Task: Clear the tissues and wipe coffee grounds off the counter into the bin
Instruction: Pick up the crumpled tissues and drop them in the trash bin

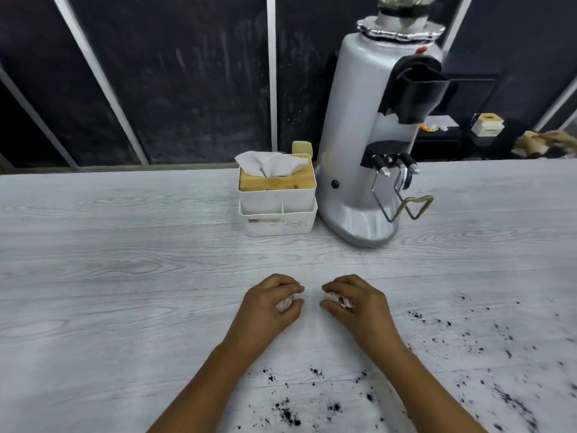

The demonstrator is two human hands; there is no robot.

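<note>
The left hand (274,303) curls its fingers round a crumpled white tissue (284,303), pinning it against the counter (125,245). Just beside it, the right hand (352,300) grips a second wad (335,299), this one showing brownish stains between the fingers. The two hands sit close together near the middle of the counter, knuckles facing each other, not quite touching.

Nearer the person and off to the right, the coffee grounds (287,414) lie scattered in dark specks and small clumps — some of them right under the forearms. That is the first risk: if either arm drags back across the surface, it likely smears grounds into the pale wood grain or carries them off the edge onto the floor. The stained wad may also shed whatever it already holds if the grip loosens on the lift.

Beyond the hands stand the tissue box (276,195) with a fresh sheet poking up and the silver coffee grinder (359,151) with its wire fork. No bin is in view — so the carry has to go somewhere unseen, and a loose wad could drop on the way.
</note>
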